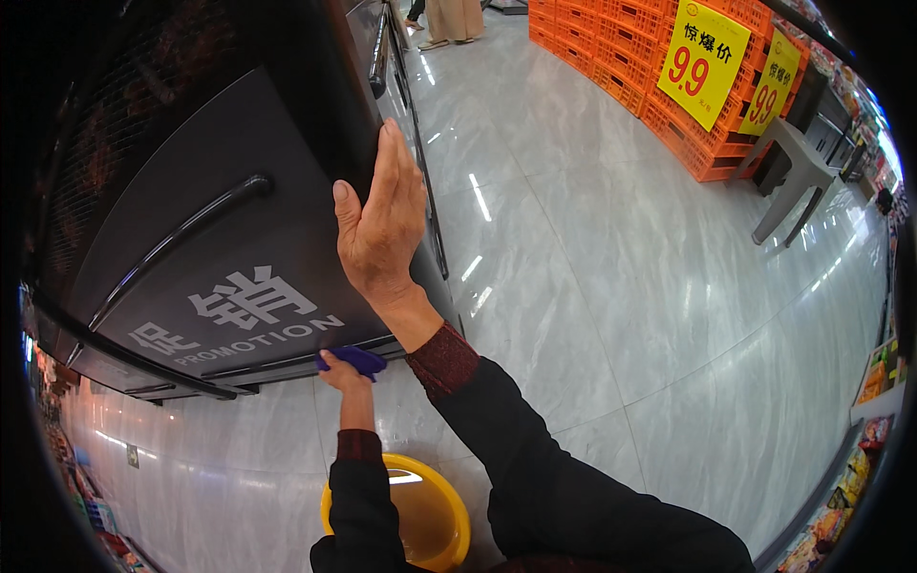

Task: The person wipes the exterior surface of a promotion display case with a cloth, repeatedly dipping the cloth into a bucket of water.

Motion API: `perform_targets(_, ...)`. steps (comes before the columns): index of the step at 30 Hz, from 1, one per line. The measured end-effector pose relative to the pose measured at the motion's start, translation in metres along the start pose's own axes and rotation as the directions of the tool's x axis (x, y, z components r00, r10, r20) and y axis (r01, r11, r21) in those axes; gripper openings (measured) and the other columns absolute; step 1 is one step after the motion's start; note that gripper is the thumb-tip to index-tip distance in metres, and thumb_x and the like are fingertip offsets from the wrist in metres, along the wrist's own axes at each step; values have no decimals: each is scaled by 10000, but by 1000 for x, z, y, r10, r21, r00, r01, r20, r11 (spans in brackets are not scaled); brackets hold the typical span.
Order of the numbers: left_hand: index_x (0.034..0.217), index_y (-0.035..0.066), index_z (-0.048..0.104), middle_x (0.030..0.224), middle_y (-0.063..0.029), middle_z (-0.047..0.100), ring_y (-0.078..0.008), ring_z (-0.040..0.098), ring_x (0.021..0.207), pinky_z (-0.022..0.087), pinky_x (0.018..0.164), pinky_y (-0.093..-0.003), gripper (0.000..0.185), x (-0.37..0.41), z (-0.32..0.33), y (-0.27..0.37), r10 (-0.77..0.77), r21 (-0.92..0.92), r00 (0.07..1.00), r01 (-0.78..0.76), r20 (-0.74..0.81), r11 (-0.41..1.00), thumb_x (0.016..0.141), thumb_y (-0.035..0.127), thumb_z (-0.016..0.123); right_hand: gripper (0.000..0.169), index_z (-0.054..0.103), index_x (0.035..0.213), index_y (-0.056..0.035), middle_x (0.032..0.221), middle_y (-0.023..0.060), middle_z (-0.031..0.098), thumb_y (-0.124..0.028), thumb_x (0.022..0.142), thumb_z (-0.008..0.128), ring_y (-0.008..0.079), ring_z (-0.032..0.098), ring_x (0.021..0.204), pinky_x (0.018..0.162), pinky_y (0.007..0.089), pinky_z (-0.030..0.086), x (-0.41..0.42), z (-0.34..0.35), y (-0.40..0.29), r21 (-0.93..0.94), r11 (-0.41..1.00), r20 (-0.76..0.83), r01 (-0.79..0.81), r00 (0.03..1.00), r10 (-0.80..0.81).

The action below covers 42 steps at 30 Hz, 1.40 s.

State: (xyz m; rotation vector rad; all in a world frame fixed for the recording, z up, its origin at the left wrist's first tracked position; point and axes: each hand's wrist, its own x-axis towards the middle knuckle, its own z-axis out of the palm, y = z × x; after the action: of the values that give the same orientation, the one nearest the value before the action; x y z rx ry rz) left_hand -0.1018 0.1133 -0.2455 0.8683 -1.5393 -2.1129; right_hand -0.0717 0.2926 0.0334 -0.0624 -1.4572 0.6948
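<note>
A purple cloth [358,362] is in my left hand [342,371], held against the lower edge of a black promotion display stand [215,215]. My right hand [385,222] rests flat on the stand's rounded corner post, its back to the view, thumb apart from the straight fingers. Nothing is held in it. The stand has a curved handle-like bar [186,236] and grey lettering on its dark panel, with wire mesh behind. Below my left hand, a yellow basin [462,512] of brownish water stands on the floor, partly hidden by my left sleeve.
Stacked orange plastic crates [609,57] with yellow price signs [706,61] stand at upper right, beside a grey plastic stool [795,154]. Another person's legs [455,21] show at the top. Packaged goods [834,519] line the right rim. Glossy grey tiles cover the floor.
</note>
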Motion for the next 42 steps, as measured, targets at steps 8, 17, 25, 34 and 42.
perform_targets(8, 1211, -36, 418, 1117, -147, 564, -233, 578, 953, 508, 817, -372, 516, -95, 44, -71, -52, 93, 988, 39, 146, 995, 952, 377, 587, 578, 324, 1425, 47, 1420, 236, 420, -295, 991, 494, 363, 469, 1263, 1003, 424, 406, 1, -2, 3, 0, 1000, -8, 12, 1000, -12)
perform_targets(17, 1199, -11, 457, 1037, -128, 613, -202, 631, 816, 561, 667, -345, 520, -30, 12, -11, -20, 58, 998, 16, 60, 998, 933, 405, 622, 584, 323, 1424, 52, 1418, 235, 422, -308, 994, 487, 369, 468, 1263, 1006, 428, 400, 2, -3, 11, -9, 999, -2, 40, 999, -40)
perform_targets(25, 1214, 21, 442, 1088, -140, 594, -253, 630, 883, 566, 739, -401, 421, 41, -15, 3, 113, 61, 982, -105, -151, 993, 952, 307, 607, 597, 309, 1422, 79, 1402, 251, 440, -301, 996, 483, 400, 477, 1249, 1034, 438, 381, 0, 2, -4, 19, 999, 5, -27, 1000, 27)
perform_targets(34, 1227, 41, 402, 1146, -111, 552, -223, 584, 962, 544, 791, -378, 425, -16, 4, -15, -50, -54, 989, 58, 142, 997, 972, 336, 571, 591, 309, 1430, 61, 1408, 253, 430, -294, 993, 491, 377, 473, 1258, 1017, 433, 396, 1, -4, 7, 5, 999, 18, 42, 999, -42)
perform_targets(42, 1182, 31, 529, 1065, -142, 624, -294, 640, 902, 554, 731, -493, 396, 251, -112, 51, -188, -56, 982, 188, 1, 981, 966, 360, 568, 600, 295, 1434, 69, 1408, 261, 427, -288, 994, 491, 386, 475, 1254, 1018, 435, 390, -3, 2, -2, 17, 1000, 13, 20, 1000, -20)
